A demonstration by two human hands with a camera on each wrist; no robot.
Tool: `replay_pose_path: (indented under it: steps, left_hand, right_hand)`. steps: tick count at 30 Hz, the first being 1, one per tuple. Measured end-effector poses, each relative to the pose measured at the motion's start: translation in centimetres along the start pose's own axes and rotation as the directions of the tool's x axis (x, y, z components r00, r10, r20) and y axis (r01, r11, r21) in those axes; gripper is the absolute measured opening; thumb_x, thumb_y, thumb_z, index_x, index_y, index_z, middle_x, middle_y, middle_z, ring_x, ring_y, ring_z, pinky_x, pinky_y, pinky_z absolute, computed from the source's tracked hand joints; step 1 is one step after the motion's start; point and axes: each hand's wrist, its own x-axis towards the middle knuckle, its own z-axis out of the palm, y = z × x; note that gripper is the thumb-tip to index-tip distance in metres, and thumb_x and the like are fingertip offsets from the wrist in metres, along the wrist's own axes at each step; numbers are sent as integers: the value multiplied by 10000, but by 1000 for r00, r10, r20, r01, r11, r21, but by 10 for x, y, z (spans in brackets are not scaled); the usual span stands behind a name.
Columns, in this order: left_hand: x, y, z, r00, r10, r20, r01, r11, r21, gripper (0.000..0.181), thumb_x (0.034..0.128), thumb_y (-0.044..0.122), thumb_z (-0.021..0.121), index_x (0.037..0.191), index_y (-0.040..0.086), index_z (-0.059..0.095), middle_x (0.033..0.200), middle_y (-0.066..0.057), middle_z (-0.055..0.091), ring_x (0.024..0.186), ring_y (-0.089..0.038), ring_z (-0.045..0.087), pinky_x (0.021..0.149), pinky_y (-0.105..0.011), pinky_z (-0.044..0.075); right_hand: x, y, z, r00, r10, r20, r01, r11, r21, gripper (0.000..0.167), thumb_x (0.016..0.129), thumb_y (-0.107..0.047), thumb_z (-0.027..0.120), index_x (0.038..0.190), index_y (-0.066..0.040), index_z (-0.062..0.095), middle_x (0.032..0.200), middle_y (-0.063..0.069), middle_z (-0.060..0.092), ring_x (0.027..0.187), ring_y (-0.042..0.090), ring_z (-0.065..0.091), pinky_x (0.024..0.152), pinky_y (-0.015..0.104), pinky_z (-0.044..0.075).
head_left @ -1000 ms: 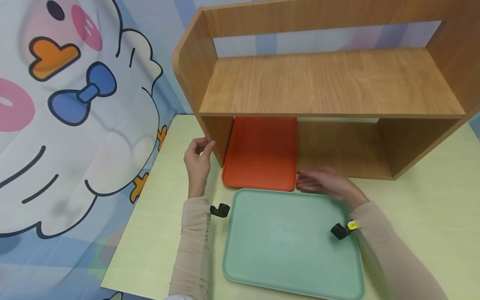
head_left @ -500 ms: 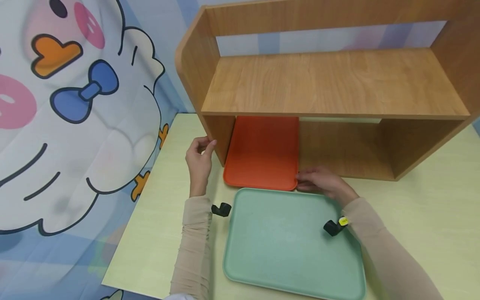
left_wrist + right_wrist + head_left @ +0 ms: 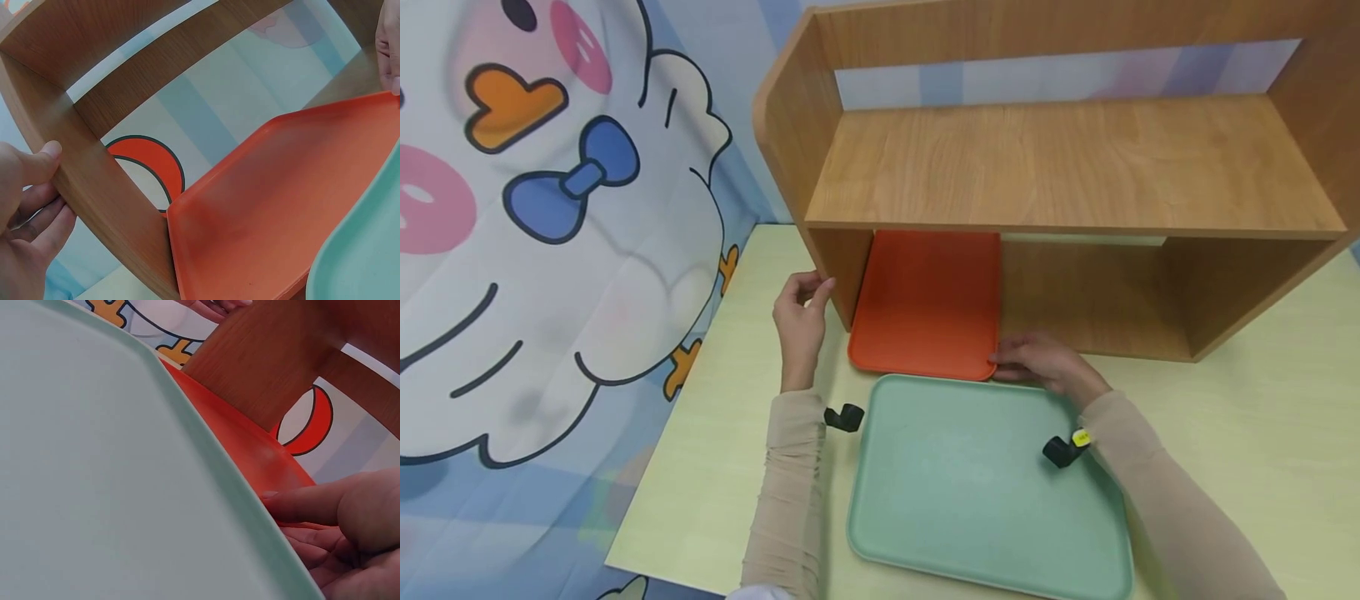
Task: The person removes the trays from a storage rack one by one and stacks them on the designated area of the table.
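An orange-red tray [image 3: 925, 304] lies lengthwise in the lower left of a wooden shelf [image 3: 1067, 167], its front end jutting past the shelf's front. My right hand [image 3: 1037, 360] pinches that tray's front right corner; in the right wrist view the thumb [image 3: 300, 503] lies over the rim and the other fingers are lower, partly hidden. My left hand [image 3: 800, 329] grips the front edge of the shelf's left side panel [image 3: 94, 181], thumb on one side and fingers on the other. Directly in front of the orange-red tray is a larger mint-green tray [image 3: 985, 483], below my right wrist.
The shelf stands on a pale yellow-green table [image 3: 707, 467]. Its lower bay [image 3: 1090, 292] continues to the right of the orange-red tray. A cartoon-printed cloth [image 3: 587, 333] hangs at the left and behind. Small black wrist cameras [image 3: 845, 417] project from both sleeves.
My right hand has moved slightly left, its fingers closing on the orange-red tray's corner. The left hand keeps its grip on the shelf panel. The whole view has shifted a little.
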Motion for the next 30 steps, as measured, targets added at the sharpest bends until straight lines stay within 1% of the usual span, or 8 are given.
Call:
replay_pose_path:
  steps: [5, 11, 15, 20, 25, 27, 30]
  left_hand:
    - [0, 0, 0, 1000, -2, 2, 2, 1000, 1, 267, 875, 228, 699, 1059, 42, 644, 1013, -117, 653, 957, -208, 609, 886, -384, 485]
    - [0, -1, 0, 1000, 4, 4, -4, 1000, 0, 258, 878, 218, 696, 1062, 44, 644, 1018, -116, 655, 963, -212, 609, 892, -393, 484]
    - [0, 0, 0, 1000, 7, 1, -7, 1000, 4, 250, 880, 210, 695, 1060, 43, 645, 1012, -118, 658, 958, -211, 613, 889, -389, 485]
    - [1, -1, 0, 1000, 12, -1, -12, 1000, -10, 254, 871, 208, 705, 1045, 32, 647, 995, -126, 661, 935, -207, 618, 871, -387, 482]
    - [1, -2, 0, 1000, 14, -1, -14, 1000, -16, 255, 867, 210, 711, 1037, 31, 650, 987, -129, 662, 928, -207, 619, 865, -398, 482]
    - [0, -1, 0, 1000, 13, -3, -13, 1000, -14, 251, 867, 206, 711, 1037, 32, 651, 989, -129, 663, 931, -209, 618, 866, -399, 483]
    - [1, 0, 0, 1000, 8, -2, -8, 1000, 1, 257, 871, 219, 706, 1048, 42, 653, 1002, -118, 664, 945, -202, 615, 865, -365, 490]
  right_hand:
    - [1, 1, 0, 1000, -2, -25, 1, 1000, -19, 398, 946, -100, 576, 1272, 111, 490, 1118, 154, 651, 873, 138, 705, 810, 274, 549]
    - [1, 3, 0, 998, -42, -45, 41, 999, -30, 365, 951, -88, 552, 1241, 126, 489, 1087, 154, 639, 855, 134, 706, 802, 270, 552]
    - [-1, 3, 1, 995, -70, -70, 68, 997, -33, 382, 961, -91, 529, 1267, 130, 471, 1123, 195, 617, 832, 123, 706, 794, 265, 553]
    - [-8, 0, 2, 991, -88, -96, 87, 996, -12, 426, 966, -114, 527, 1304, 134, 453, 1199, 253, 580, 834, 120, 710, 790, 259, 552]
    - [-17, 0, 0, 987, -102, -124, 105, 994, 22, 471, 975, -137, 523, 1352, 122, 414, 1240, 259, 552, 852, 98, 705, 800, 248, 547]
    - [-21, 1, -2, 985, -104, -134, 108, 994, 22, 486, 977, -152, 527, 1370, 105, 402, 1260, 253, 536, 867, 93, 701, 809, 249, 545]
    - [-28, 2, -6, 983, -113, -146, 114, 994, -2, 503, 977, -176, 536, 1383, 86, 399, 1284, 261, 523, 887, 93, 698, 817, 251, 544]
